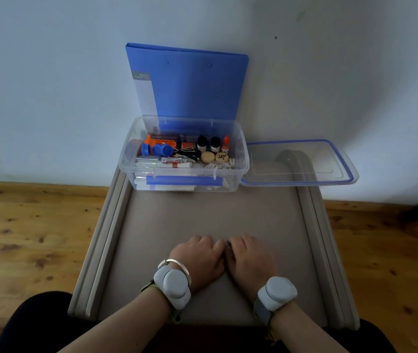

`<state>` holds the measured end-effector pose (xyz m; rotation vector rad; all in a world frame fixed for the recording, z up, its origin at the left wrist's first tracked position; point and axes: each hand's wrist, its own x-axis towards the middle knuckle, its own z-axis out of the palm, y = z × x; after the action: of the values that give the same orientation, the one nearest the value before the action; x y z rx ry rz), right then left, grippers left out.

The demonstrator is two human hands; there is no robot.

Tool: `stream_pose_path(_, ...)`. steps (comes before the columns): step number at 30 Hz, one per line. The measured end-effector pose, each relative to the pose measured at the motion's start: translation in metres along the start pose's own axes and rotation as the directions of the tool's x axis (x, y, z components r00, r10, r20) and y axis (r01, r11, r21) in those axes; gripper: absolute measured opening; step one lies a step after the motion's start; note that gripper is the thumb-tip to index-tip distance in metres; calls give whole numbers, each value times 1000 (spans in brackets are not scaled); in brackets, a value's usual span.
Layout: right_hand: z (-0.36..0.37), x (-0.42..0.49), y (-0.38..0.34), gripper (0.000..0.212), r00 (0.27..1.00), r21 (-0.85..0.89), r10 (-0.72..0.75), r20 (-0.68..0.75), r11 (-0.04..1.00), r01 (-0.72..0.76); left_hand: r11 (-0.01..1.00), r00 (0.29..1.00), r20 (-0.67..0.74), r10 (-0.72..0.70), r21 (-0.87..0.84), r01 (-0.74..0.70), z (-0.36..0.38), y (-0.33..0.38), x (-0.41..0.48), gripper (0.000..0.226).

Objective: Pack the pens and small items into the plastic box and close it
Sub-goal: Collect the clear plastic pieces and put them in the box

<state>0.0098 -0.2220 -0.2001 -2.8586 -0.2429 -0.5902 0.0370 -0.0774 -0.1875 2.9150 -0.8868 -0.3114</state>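
Observation:
The clear plastic box (238, 159) stands open at the far edge of the table, against the wall. Inside lie white pens (163, 164), blue caps (162, 149), an orange piece (157, 142), two small dark bottles (207, 143), an orange-capped bottle (225, 143) and round wooden game pieces (215, 157). Its clear lid (302, 163) with a blue seal lies flat to the right of the box, overhanging the table. My left hand (199, 258) and my right hand (249, 258) rest side by side on the near part of the table, fingers curled under, far from the box.
A blue folder (197, 82) leans on the wall behind the box. The beige table (202, 215) has raised rails along its left and right sides. Wooden floor lies on both sides. Each wrist wears a grey band device.

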Motion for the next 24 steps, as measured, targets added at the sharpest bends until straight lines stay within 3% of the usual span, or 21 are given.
stream_pose_path(16, -3, -1, 5, 32, 994, 68, -90, 61, 994, 86, 996, 991, 103, 90, 4, -91, -1, -12, -11, 40)
stream_pose_path(24, -13, 1, 11, 22, 977, 215, -9, 212, 976, -38, 973, 956, 213, 203, 64, -221, -10, -16, -12, 45)
